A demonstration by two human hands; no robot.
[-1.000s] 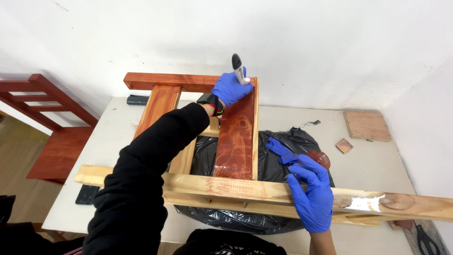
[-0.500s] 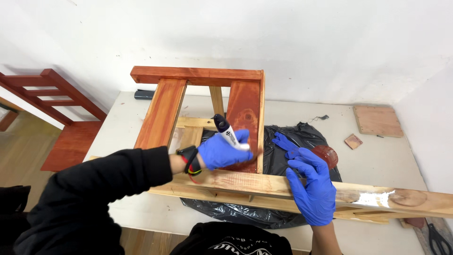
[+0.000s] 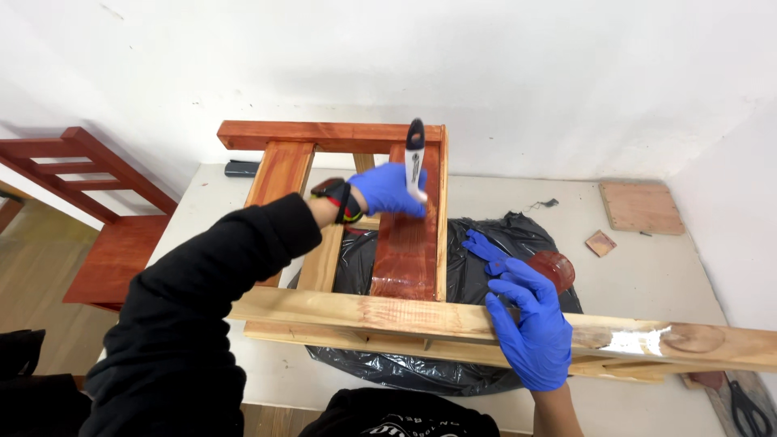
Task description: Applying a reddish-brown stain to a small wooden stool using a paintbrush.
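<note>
Blue-gloved left hand [image 3: 387, 189] gripping paintbrush [image 3: 415, 158], right hand [image 3: 530, 324] pressing plank [image 3: 388, 311], bristles seemingly hidden

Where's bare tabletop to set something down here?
Free: the white table between the black plastic sheet and the small wood square, and the strip left of the wooden frame. Crowded: the middle, where the left hand works a brush and the right hand presses the raw plank.

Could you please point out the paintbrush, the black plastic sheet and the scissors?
paintbrush [image 3: 415, 158], head view, on its white handle.
black plastic sheet [image 3: 469, 271], head view, on its bare middle.
scissors [image 3: 749, 413], head view, on the dark handles.
</note>
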